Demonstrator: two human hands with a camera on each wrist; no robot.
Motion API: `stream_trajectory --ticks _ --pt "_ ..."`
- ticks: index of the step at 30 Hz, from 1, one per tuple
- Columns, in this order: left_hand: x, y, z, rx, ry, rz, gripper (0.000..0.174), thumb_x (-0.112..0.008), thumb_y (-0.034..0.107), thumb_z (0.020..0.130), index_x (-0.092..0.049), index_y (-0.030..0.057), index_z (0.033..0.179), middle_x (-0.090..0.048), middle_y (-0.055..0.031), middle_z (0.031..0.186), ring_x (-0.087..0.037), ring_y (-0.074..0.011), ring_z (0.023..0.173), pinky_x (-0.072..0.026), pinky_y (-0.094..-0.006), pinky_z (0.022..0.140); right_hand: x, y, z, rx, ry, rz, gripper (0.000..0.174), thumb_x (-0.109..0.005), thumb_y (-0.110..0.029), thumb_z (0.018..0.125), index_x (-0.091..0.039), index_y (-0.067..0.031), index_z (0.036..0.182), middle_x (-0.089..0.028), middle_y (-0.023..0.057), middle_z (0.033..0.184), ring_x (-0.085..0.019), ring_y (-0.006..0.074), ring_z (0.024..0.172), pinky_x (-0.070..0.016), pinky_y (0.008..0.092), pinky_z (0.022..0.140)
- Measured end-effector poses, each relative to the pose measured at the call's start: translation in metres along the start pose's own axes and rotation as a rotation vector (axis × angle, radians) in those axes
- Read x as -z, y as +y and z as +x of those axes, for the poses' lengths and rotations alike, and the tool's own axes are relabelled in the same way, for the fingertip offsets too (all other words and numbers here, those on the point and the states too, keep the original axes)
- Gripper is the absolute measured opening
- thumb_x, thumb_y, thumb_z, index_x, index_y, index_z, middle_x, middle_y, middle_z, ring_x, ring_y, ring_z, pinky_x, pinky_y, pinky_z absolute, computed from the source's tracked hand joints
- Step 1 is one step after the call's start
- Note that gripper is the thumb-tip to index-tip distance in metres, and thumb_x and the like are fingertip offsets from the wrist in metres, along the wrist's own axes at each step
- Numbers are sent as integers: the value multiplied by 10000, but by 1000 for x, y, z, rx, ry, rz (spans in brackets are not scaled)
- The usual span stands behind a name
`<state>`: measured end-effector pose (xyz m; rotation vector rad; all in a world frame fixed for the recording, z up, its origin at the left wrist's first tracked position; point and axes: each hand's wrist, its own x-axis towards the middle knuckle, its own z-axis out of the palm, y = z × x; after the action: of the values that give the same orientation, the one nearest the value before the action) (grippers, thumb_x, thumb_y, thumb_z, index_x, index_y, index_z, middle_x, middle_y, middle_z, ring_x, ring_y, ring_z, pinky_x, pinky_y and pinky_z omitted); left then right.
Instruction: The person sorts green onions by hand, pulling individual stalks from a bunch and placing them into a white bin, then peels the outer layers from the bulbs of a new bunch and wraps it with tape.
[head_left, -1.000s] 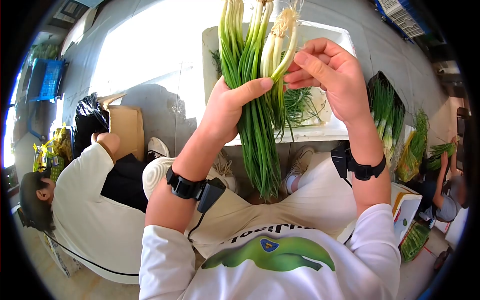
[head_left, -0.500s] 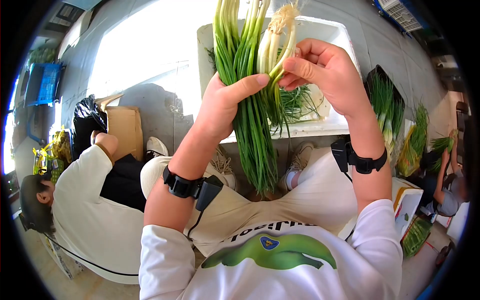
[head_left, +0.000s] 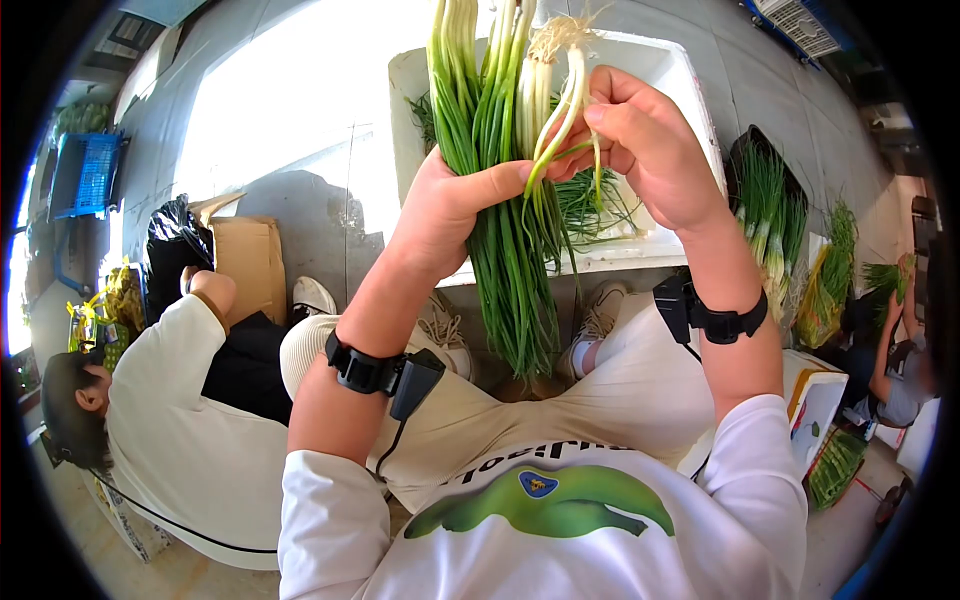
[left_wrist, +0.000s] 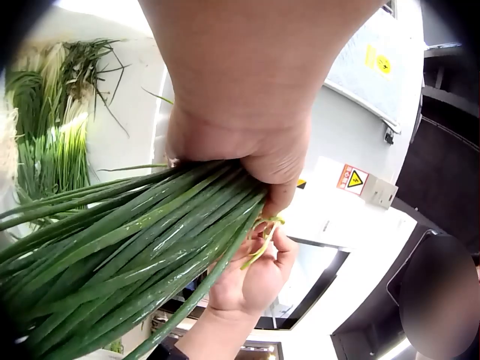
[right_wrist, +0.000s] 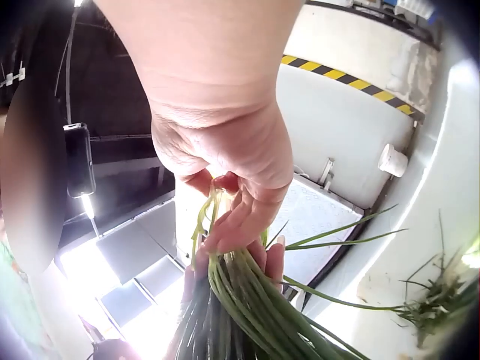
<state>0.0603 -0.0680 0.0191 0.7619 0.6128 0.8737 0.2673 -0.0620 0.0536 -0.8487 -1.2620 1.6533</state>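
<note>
In the head view my left hand [head_left: 450,212] grips a thick bundle of green onions [head_left: 507,270], white root ends up and green leaves hanging down. Beside its thumb, my right hand [head_left: 655,150] pinches a thin pale strand at a stalk [head_left: 572,95] near the roots. The left wrist view has the leaves [left_wrist: 142,247] fanning out below my left hand [left_wrist: 240,142], with my right hand [left_wrist: 251,281] behind them at a yellowish strand. Seen from the right wrist, the fingers of my right hand [right_wrist: 232,165] hold that yellow-green strand [right_wrist: 201,225] above the bundle.
Under the hands stands a white foam box [head_left: 650,250] with loose green leaves inside. More green onions [head_left: 770,215] lie in a dark container to the right. At the left a person in a white top [head_left: 190,400] sits near a cardboard box [head_left: 250,265].
The right hand has shifted slightly at the stalks, and a pale strand now hangs loose from its fingertips. One stalk stands farther apart from the others. The left hand keeps its grip.
</note>
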Motion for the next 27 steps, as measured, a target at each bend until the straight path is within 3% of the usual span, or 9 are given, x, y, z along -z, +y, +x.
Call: stream_trajectory --ticks 12,15,18,23,27 --pt "2 0 -1 -42 1 44 352 -705 133 834 -635 -6 1149 -677 -68 1002 -631 -134 852 -514 -274 734 -6 0 1 -4 43 7 165 -599 -166 946 -508 -34 985 -689 134 908 -694 200 793 -563 302 725" --pt "3 2 -3 -12 26 41 358 -688 135 834 -630 -12 1155 -675 -77 1007 -641 -147 865 -522 -281 740 -9 -8 0 -48 78 -26 187 -612 -171 952 -546 -18 1036 -701 137 912 -697 194 789 -551 279 731" --pt "0 6 -4 -18 32 108 482 -694 214 830 -571 -7 1240 -651 -91 1056 -660 -200 959 -553 -334 804 -4 -9 0 -56 54 -87 216 -653 -187 945 -618 4 1039 -705 107 906 -688 168 796 -540 265 747" --pt "0 7 -6 -18 127 129 406 -687 191 832 -604 -32 1162 -661 -106 1002 -678 -218 887 -574 -337 735 -7 -10 -3 145 230 -553 197 -693 -187 928 -696 4 977 -692 23 867 -625 77 799 -510 242 739" --pt "3 6 -5 -25 133 146 369 -684 180 834 -618 -33 1128 -665 -104 979 -678 -221 885 -572 -335 742 -10 -10 -4 210 258 -555 179 -700 -171 920 -690 0 970 -688 11 842 -611 53 790 -495 221 725"
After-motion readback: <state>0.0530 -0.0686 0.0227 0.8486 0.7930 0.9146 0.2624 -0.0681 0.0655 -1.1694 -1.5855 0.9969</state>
